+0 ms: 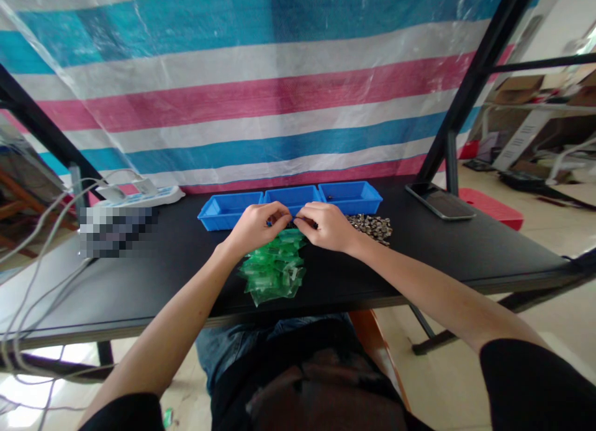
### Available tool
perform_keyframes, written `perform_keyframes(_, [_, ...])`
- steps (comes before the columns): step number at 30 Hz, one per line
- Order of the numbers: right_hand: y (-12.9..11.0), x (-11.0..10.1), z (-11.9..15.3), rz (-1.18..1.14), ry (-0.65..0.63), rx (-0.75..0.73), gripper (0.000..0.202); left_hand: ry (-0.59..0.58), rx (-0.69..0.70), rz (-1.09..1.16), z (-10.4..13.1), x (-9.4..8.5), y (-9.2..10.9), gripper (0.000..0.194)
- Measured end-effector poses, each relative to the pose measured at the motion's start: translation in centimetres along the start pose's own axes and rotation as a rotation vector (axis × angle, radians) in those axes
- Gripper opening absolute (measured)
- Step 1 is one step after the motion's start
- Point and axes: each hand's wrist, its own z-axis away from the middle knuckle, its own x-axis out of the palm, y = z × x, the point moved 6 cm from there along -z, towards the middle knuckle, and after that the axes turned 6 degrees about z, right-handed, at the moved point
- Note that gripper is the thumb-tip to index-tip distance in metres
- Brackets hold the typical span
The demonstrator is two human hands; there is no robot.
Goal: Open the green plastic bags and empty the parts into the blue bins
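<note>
My left hand (263,224) and my right hand (325,225) meet above the black table, fingertips almost touching. Both are closed in a pinch, and whatever sits between the fingers is too small and dark to name. Just below them lies a heap of green, clear plastic bags (274,269), reaching toward the table's front edge. Beside my right wrist is a pile of small metal parts (372,227). Behind the hands stand three blue trays in a row: the left tray (231,210), the middle tray (293,197) and the right tray (350,197), which has a small dark piece in it.
A phone (440,201) lies at the right of the black table (186,288). A power strip (144,195) with plugs and white cables (35,276) is at the left, near a blurred-out item. A striped sheet (279,95) hangs behind; a red stool (491,208) stands at right.
</note>
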Motion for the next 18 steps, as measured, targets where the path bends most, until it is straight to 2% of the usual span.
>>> perform_keyframes(9, [-0.1,0.0,0.0,-0.012,0.022,-0.023,0.018,-0.001,0.024,-0.028,0.1,-0.1,-0.1,0.017])
perform_keyframes(18, [0.1,-0.8,0.1,-0.084,0.153,0.001,0.01,0.055,0.011,-0.045,0.0,-1.1,-0.5,0.018])
